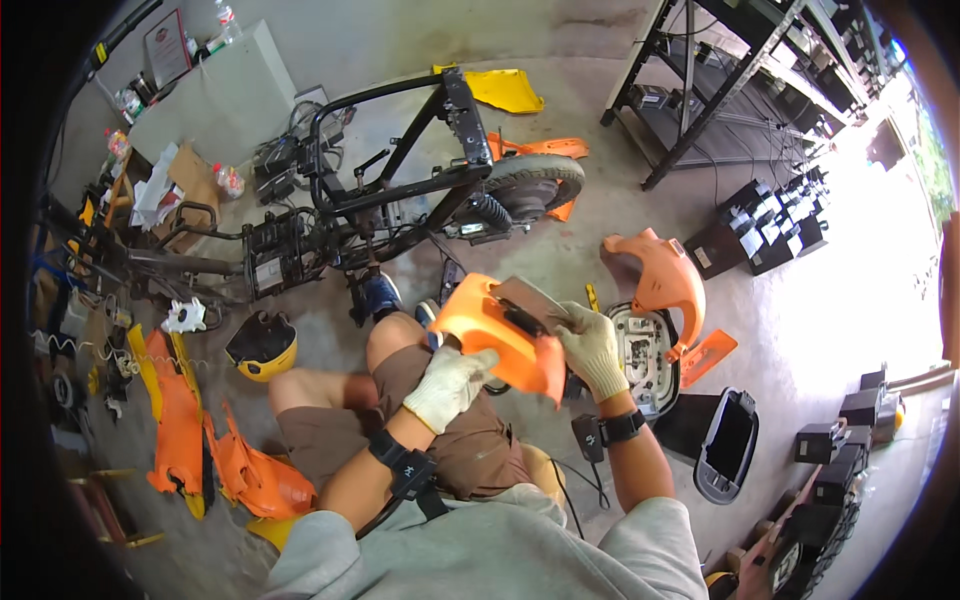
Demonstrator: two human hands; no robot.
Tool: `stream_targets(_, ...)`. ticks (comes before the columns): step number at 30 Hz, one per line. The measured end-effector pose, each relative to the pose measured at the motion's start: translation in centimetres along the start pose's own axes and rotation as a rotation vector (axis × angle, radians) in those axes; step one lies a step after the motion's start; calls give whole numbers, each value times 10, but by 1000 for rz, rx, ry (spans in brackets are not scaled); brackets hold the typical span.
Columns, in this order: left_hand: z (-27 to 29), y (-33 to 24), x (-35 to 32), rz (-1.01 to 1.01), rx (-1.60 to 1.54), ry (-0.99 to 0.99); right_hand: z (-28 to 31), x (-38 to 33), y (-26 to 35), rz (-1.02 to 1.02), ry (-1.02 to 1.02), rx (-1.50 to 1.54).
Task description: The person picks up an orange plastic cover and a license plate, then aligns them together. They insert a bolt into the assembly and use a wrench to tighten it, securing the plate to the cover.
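Orange panel (475, 318) was above the lap (462, 435): left hand (448, 386) fingers clamped on its edge, right hand (596, 352) fingers clamped on a brown plate (527, 298); work appeared unfinished, panel off the black frame (465, 112)

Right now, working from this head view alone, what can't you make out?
All in the head view:
- Orange panel: its far side is turned away from the camera.
- Right hand: the glove covers its exact grip on the flat brown piece.
- One shoe: partly hidden by the panel.
- Doorway: washed out by glare.
- Rack: cut off by the top edge.
- Wall frame: print too small.
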State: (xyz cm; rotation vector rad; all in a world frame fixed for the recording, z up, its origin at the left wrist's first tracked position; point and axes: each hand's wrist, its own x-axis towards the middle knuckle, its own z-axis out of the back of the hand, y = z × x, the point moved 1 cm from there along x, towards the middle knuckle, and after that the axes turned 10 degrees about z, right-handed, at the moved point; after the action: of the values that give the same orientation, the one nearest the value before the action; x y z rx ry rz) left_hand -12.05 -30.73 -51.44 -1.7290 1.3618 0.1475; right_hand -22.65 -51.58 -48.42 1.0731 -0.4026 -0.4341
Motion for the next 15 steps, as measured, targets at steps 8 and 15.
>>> stream_targets(8,1,-7,13,243,-504,-80,-15,-8,-32,485,-128,-555)
stream_targets(15,2,-4,16,218,-537,-45,-22,-16,-31,476,-158,-546)
